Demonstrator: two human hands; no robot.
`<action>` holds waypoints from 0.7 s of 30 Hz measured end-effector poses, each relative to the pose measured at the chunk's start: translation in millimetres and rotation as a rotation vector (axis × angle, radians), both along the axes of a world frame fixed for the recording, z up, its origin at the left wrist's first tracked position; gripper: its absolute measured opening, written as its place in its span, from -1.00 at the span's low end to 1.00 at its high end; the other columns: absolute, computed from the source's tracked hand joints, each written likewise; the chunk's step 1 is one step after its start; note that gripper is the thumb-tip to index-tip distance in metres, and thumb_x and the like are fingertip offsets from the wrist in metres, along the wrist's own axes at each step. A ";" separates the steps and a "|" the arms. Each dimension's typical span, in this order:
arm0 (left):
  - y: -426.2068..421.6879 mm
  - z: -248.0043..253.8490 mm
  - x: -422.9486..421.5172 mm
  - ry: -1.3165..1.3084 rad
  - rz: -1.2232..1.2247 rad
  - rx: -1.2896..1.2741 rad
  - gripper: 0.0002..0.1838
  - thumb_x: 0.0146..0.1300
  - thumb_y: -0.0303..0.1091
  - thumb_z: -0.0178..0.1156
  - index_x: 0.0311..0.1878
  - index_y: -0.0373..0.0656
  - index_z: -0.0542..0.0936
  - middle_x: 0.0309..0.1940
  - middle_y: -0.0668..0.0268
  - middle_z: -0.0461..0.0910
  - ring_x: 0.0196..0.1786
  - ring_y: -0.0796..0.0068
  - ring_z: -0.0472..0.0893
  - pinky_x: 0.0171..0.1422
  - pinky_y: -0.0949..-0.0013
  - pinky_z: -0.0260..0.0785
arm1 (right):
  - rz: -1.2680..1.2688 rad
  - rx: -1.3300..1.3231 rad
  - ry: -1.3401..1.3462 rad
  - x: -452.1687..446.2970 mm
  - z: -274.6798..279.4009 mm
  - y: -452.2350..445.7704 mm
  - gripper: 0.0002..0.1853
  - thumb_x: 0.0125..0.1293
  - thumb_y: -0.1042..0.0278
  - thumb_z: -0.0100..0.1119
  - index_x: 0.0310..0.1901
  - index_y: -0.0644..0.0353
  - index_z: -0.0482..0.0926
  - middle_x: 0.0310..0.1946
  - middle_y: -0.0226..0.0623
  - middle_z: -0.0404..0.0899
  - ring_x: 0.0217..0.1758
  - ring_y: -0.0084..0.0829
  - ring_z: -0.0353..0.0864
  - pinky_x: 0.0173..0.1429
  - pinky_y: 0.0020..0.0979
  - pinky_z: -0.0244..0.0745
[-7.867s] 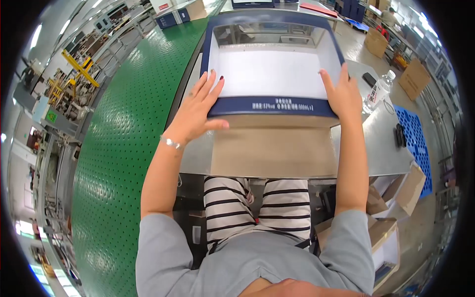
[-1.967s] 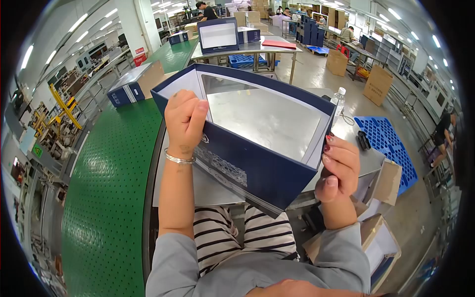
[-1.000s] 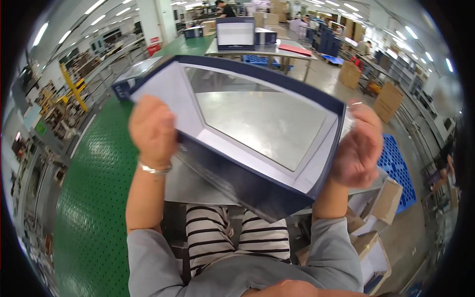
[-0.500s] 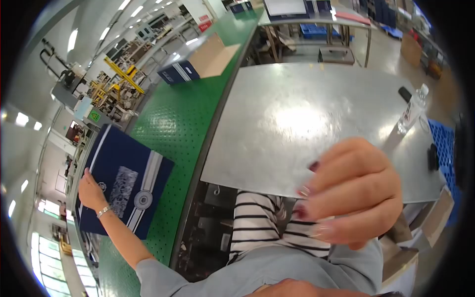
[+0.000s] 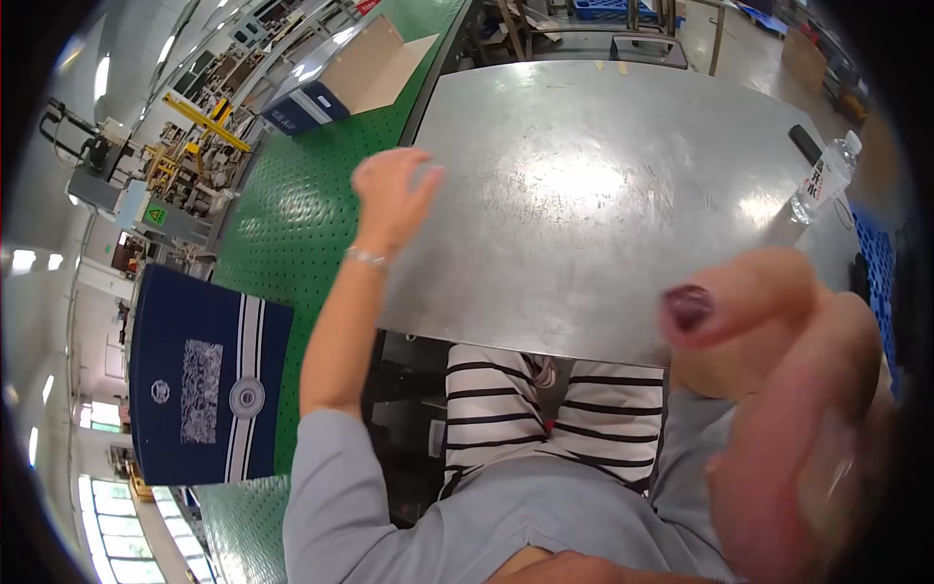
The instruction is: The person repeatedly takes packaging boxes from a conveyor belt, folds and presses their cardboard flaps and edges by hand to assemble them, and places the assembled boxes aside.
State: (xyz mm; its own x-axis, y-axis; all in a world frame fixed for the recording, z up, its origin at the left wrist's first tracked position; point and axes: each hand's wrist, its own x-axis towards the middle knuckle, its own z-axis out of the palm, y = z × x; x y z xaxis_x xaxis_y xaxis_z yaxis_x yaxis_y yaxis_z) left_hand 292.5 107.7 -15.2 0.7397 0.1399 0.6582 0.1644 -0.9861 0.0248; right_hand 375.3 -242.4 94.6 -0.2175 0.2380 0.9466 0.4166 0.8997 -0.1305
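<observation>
My left hand (image 5: 394, 200) is raised over the seam between the green work surface and the metal table. Its fingers are slightly bent, the thumb stands apart, and nothing is in it. A dark blue box (image 5: 209, 380) with white stripes, a round emblem and a printed panel stands on the green surface at the left, apart from that hand. Close to the camera, my right hand (image 5: 793, 380) hangs over the right side of the metal table, blurred. One bent finger with a dark nail points left, apart from the rest of the hand, and I see nothing held.
The metal table (image 5: 525, 263) lies in front of me. A water bottle (image 5: 822, 185) and a black object (image 5: 806, 146) stand at its right edge. Farther along the green surface (image 5: 292, 209) sits an open blue box (image 5: 316, 102) with its flap out. Machinery lines the far left.
My left hand has let go of the blue box and moved right, toward the metal table. My right hand has moved right and nearer the camera. The view has tilted down.
</observation>
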 end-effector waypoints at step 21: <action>-62.3 -70.2 105.5 0.312 -0.133 -1.055 -0.66 0.34 -0.10 0.17 -0.33 -0.19 0.69 -0.55 0.43 0.57 -0.43 0.58 0.50 -0.24 0.52 0.34 | -0.596 -0.432 -0.186 21.7 8.0 -43.3 -0.79 0.43 0.31 0.06 -0.13 0.11 0.69 -0.16 -0.25 0.72 -0.23 -0.39 0.67 -0.09 -0.39 0.55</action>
State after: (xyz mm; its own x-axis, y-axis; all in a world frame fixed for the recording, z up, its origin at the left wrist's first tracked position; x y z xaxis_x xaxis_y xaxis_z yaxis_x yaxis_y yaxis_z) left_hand 398.0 45.3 -85.4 0.9031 0.4277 0.0378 0.2037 -0.5043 0.8391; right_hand 397.1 -285.7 102.6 -0.0831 0.7064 0.7029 0.8659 0.4003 -0.3000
